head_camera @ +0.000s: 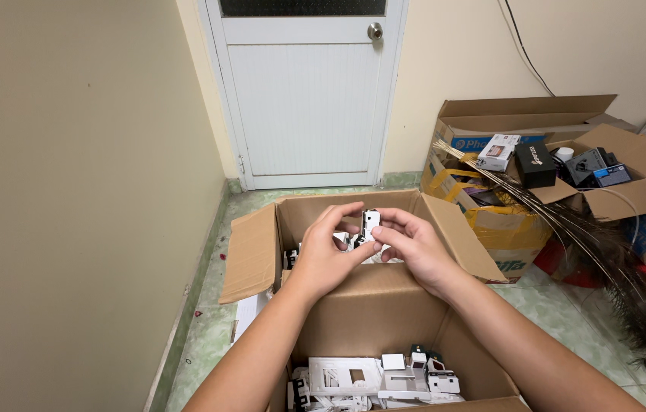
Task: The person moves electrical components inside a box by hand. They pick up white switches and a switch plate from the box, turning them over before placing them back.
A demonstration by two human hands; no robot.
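White plastic parts point(384, 378) fill the near cardboard box point(372, 309). Above it, left hand point(325, 255) and right hand point(414, 244) pinch a small white-and-black part point(369, 223) between their fingertips. Beyond stand a far box point(353, 210), cluttered cartons point(506, 122) and a white door point(307, 91).

Open brown carton point(372, 305) sat at 6 o'clock, flaps out. At 3 o'clock, a second brown carton point(491, 122) with blue-printed side held a small white box point(498, 151), a black box point(535, 164) and a blue-labelled dark box point(611, 175).
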